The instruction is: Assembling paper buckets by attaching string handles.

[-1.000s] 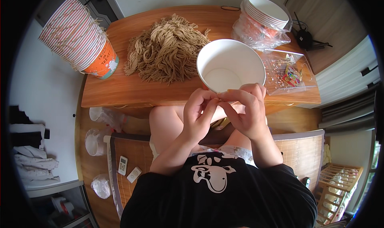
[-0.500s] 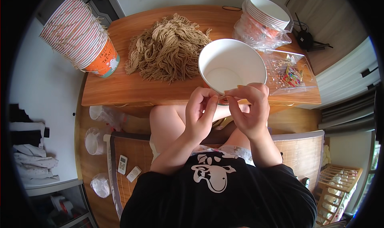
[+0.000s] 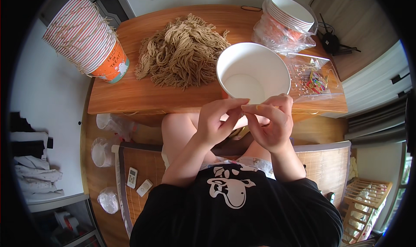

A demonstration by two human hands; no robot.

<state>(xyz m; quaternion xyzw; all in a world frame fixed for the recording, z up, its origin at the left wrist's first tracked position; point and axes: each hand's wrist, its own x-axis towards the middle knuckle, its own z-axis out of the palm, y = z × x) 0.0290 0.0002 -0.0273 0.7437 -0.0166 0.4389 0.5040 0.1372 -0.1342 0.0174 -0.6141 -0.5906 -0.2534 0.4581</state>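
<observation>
Pinching near each other, left hand (image 3: 221,119) and right hand (image 3: 271,123); whether grasping anything, cannot tell. White bucket (image 3: 253,58) just beyond fingers (image 3: 235,103), probably light, stiffish, easily dented; best held by rim (image 3: 260,44).

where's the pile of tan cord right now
In the head view, the tan cord pile lies on the wooden table, right of the tall bucket stack and left of the open bucket.

This looks like a room in a home. It has clothes (image 3: 37,175) on the left, gray curtains (image 3: 378,130), a white remote (image 3: 132,177) and a wooden desk (image 3: 130,95).
</observation>
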